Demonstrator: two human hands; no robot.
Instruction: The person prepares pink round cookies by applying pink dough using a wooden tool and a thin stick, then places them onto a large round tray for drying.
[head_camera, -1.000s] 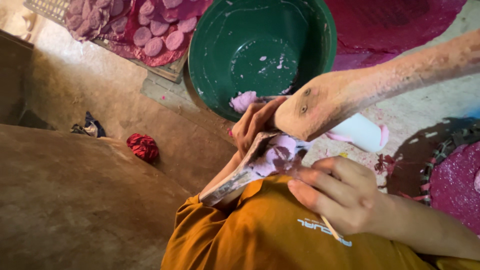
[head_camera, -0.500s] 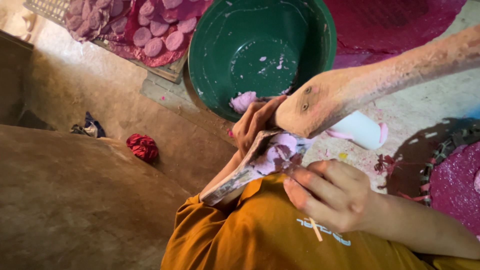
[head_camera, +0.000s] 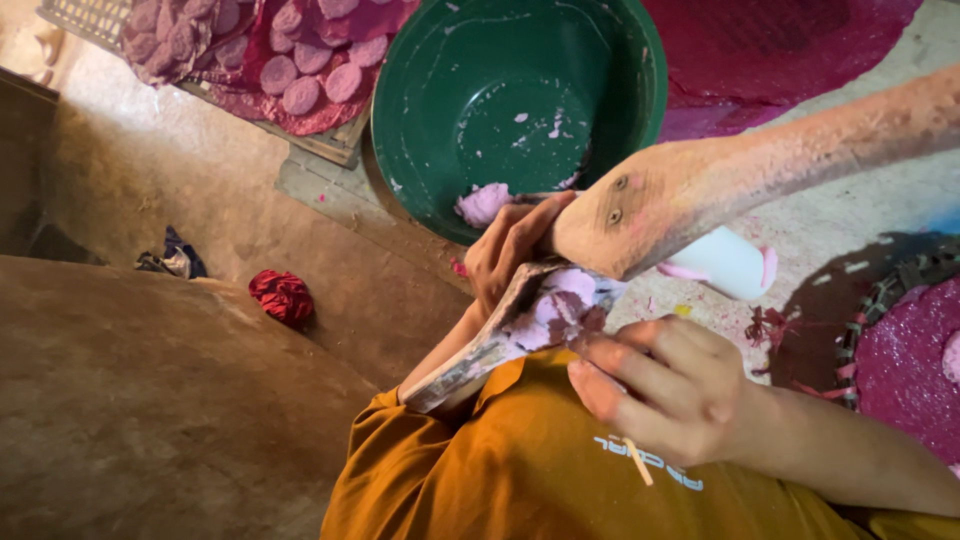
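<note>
Pink dough lay on a flat board over the lap, left hand gripping the board's edge, right hand with fingers curled pressing the dough, green basin just beyond.

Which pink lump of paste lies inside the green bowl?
The pale pink lump at the round green plastic bowl's near inner wall; the other pink lumps sit on the flat board held by the hands.
</note>
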